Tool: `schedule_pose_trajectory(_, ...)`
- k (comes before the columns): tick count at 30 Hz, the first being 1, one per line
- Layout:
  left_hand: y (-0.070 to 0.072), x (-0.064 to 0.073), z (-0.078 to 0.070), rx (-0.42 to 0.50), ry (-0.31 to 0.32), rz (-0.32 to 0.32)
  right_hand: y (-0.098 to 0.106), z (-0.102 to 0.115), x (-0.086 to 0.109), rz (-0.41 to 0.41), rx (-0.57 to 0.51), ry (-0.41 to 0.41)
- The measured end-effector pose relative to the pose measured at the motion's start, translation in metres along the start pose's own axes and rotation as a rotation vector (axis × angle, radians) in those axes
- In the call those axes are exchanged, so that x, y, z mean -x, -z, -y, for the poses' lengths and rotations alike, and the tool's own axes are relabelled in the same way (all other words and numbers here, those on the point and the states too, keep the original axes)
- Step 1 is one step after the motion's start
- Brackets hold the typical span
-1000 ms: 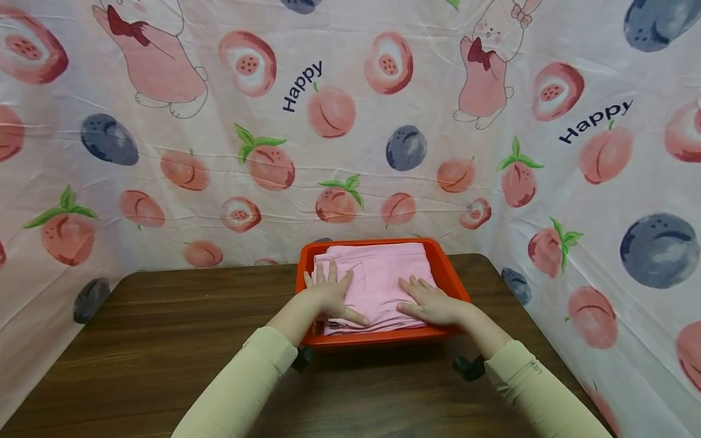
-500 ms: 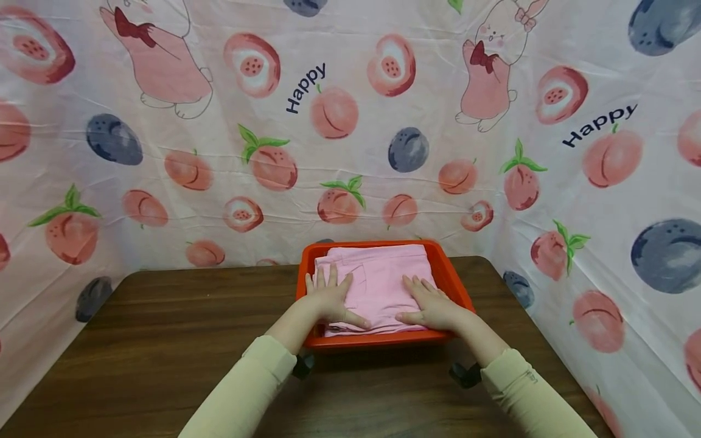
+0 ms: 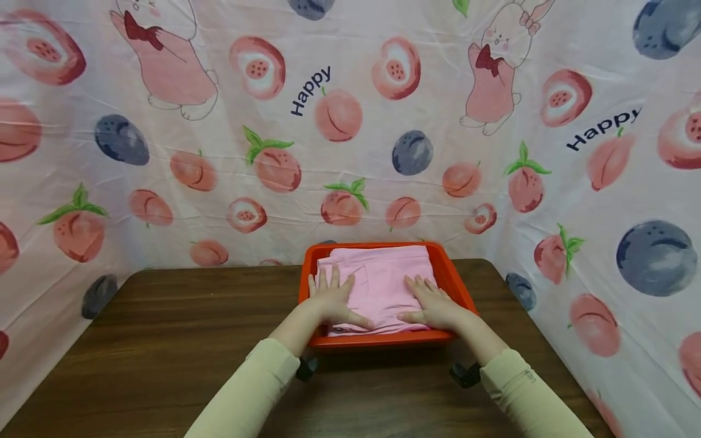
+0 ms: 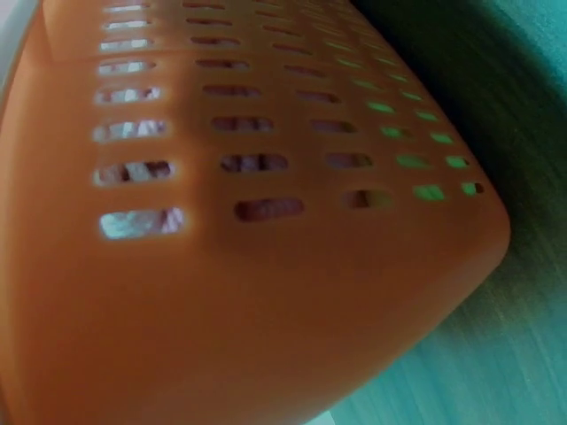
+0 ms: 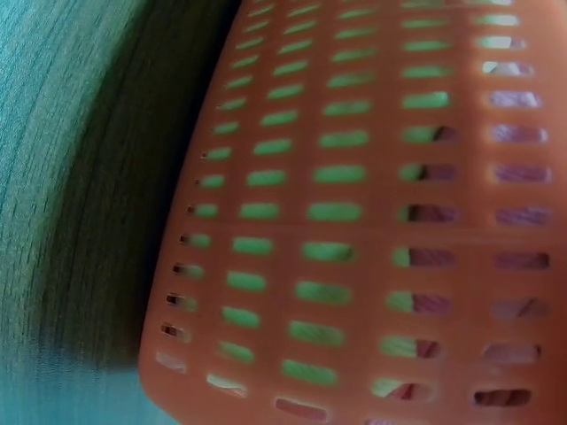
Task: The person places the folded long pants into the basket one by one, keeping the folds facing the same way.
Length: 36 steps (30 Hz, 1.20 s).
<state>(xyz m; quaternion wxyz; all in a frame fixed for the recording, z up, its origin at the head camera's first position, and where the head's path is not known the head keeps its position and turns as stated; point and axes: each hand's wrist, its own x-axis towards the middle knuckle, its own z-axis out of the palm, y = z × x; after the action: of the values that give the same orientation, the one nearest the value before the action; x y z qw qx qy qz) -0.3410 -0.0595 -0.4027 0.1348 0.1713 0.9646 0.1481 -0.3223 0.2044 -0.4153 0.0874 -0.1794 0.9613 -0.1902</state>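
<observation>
Folded pink clothing [image 3: 391,274], with seam lines that look like a pocket, lies in an orange-red plastic basket [image 3: 394,342]. Spread fingers of my left hand [image 3: 331,304] rest on the left part of the pink cloth. My right hand [image 3: 435,309] lies flat on its right part, near the basket's right rim. Neither hand grips anything. Up close in the left wrist view is the slotted basket wall [image 4: 221,301], pink showing through its slots. Through the slotted basket wall [image 5: 372,230] in the right wrist view, green and pink show. Both hands are out of the wrist views.
The basket stands on a dark wood-grain table [image 3: 191,340], towards its back right. A fruit-and-rabbit printed curtain [image 3: 361,158] hangs close behind and along both sides. Dark wrist-camera mounts [image 3: 465,375] sit below the wrists.
Both hands stay on the pink clothing, the right one shifting slightly towards the near rim. The head view drifts a little, so everything sits slightly lower and further right.
</observation>
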Motion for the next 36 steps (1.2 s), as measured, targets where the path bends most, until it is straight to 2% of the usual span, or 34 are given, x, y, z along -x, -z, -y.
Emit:
schedule_pose_trajectory(5, -0.001, -0.002, 0.000, -0.010, -0.003, -0.008, 0.000, -0.002, -0.002, -0.003, -0.010, 0.012)
schedule_pose_trajectory(14, 0.004, -0.005, 0.003, -0.013, -0.012, 0.011, 0.000, -0.004, -0.001, -0.005, 0.035, 0.017)
schedule_pose_trajectory(17, 0.002, -0.005, 0.003, -0.012, -0.018, 0.003, 0.000, -0.003, 0.003, -0.047, -0.008, 0.026)
schedule_pose_trajectory(21, 0.001, -0.004, 0.004, -0.011, -0.023, -0.027, 0.001, -0.003, 0.006, -0.126, -0.122, 0.014)
schedule_pose_trajectory(24, -0.001, -0.004, 0.004, -0.009, -0.025, -0.050, 0.001, -0.006, 0.007, -0.156, -0.153, -0.006)
schedule_pose_trajectory(30, -0.001, -0.002, 0.003, -0.011, -0.028, -0.032, 0.001, -0.010, 0.010, -0.113, -0.163, -0.025)
schedule_pose_trajectory(36, -0.001, -0.001, 0.004, 0.010, -0.014, -0.006, -0.001, -0.013, 0.009, -0.104, -0.174, 0.020)
